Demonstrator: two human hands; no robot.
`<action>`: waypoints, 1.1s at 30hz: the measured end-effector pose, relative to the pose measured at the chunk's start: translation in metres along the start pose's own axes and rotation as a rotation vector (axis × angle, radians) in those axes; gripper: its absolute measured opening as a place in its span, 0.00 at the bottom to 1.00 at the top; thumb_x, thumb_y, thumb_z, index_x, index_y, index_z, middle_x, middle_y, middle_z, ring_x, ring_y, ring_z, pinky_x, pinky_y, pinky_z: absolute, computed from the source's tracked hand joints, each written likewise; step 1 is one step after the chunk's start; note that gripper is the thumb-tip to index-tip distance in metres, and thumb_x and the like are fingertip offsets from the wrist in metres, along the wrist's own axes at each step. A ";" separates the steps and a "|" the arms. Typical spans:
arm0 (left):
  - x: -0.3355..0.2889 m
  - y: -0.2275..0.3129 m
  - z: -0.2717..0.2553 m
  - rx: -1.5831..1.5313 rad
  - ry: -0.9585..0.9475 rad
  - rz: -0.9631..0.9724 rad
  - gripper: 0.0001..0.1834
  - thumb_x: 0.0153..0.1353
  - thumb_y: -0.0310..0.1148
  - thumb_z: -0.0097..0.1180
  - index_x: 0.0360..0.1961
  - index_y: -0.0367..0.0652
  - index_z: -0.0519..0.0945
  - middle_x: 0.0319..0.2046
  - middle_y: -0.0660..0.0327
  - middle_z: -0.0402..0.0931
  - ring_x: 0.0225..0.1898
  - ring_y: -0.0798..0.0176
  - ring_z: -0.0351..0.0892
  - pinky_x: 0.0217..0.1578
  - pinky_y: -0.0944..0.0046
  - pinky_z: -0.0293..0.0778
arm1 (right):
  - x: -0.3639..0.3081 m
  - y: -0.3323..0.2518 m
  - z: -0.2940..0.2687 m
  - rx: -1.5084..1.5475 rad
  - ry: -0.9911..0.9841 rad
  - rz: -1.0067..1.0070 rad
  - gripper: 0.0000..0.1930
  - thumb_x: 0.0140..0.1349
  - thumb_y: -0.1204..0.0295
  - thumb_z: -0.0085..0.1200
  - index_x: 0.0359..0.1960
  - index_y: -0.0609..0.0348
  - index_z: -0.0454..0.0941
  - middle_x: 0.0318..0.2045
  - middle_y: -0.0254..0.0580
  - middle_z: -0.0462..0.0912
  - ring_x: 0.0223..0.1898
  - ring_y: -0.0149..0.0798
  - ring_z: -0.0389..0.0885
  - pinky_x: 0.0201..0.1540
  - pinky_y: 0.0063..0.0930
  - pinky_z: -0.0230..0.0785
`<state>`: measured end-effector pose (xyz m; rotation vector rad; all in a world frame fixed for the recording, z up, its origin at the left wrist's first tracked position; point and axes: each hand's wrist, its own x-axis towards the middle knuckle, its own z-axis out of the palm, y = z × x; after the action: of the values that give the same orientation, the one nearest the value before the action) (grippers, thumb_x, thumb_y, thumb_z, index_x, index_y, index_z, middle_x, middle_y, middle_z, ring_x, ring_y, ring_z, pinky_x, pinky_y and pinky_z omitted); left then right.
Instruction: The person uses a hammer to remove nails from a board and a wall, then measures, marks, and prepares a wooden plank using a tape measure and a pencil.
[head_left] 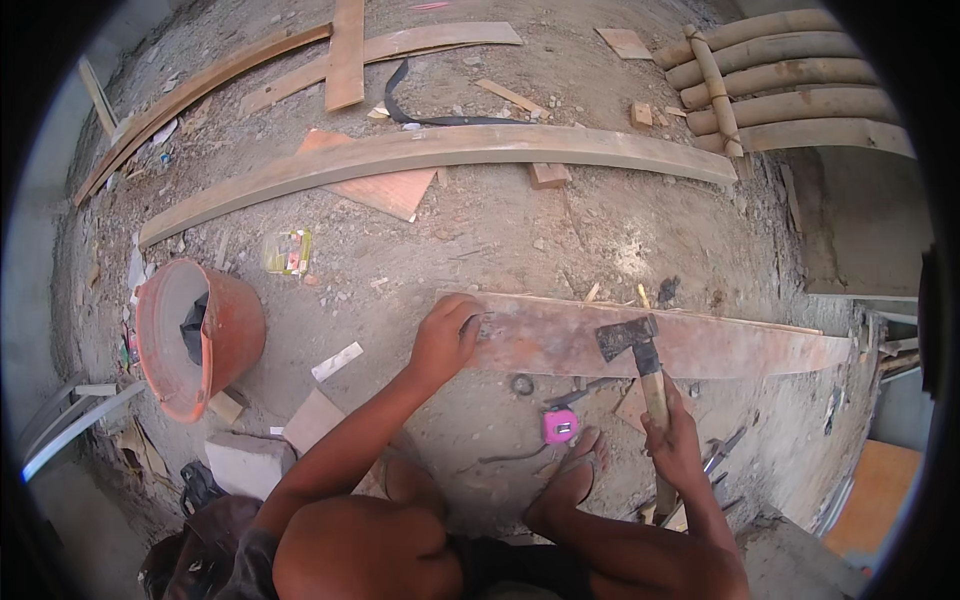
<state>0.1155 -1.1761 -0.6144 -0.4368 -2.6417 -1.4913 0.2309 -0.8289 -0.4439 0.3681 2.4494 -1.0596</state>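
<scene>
A long wooden board [600, 342] with a stained, reddish-grey face lies across the ground before me. My left hand [447, 338] rests on its left end, thumb and fingers pinched together. A thin dark bit shows by the fingertips, too small to name. My right hand [675, 440] is wrapped round the wooden handle of a hatchet [627, 337], whose dark head is raised over the board's middle. Between my feet and the board lies a pink tape measure [560, 427]. Close to it are a dark ring [522, 384] and a dark tool [585, 393].
An orange bucket [235, 325] stands at left, with a pale block [248, 462] nearer me. A long timber beam [450, 150] spans the ground beyond the board. Farther off lie planks [345, 70] and a black strap [400, 100]. Bamboo poles [790, 75] are at far right.
</scene>
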 end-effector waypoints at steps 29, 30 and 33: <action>-0.035 -0.031 -0.055 -0.507 0.168 -0.596 0.14 0.67 0.22 0.60 0.53 0.35 0.83 0.44 0.57 0.85 0.45 0.66 0.84 0.51 0.67 0.77 | 0.039 -0.025 0.025 -0.559 -0.001 -0.080 0.41 0.65 0.75 0.53 0.78 0.53 0.47 0.50 0.63 0.79 0.37 0.66 0.82 0.40 0.57 0.75; -0.034 -0.030 -0.055 -0.583 0.167 -0.603 0.14 0.67 0.23 0.60 0.54 0.34 0.83 0.45 0.57 0.85 0.45 0.66 0.84 0.51 0.67 0.77 | 0.038 -0.025 0.025 -0.554 0.002 -0.085 0.41 0.65 0.75 0.53 0.78 0.53 0.46 0.50 0.63 0.79 0.37 0.66 0.82 0.40 0.57 0.75; -0.028 -0.025 -0.053 -0.742 0.151 -0.638 0.15 0.68 0.24 0.61 0.54 0.32 0.82 0.46 0.55 0.85 0.46 0.66 0.84 0.52 0.66 0.78 | 0.038 -0.024 0.024 -0.544 -0.003 -0.079 0.41 0.65 0.76 0.53 0.78 0.53 0.46 0.50 0.63 0.79 0.37 0.65 0.82 0.41 0.57 0.75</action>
<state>0.1314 -1.2389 -0.6130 0.5388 -2.1055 -2.5476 0.1953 -0.8600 -0.4625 0.0915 2.6366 -0.3834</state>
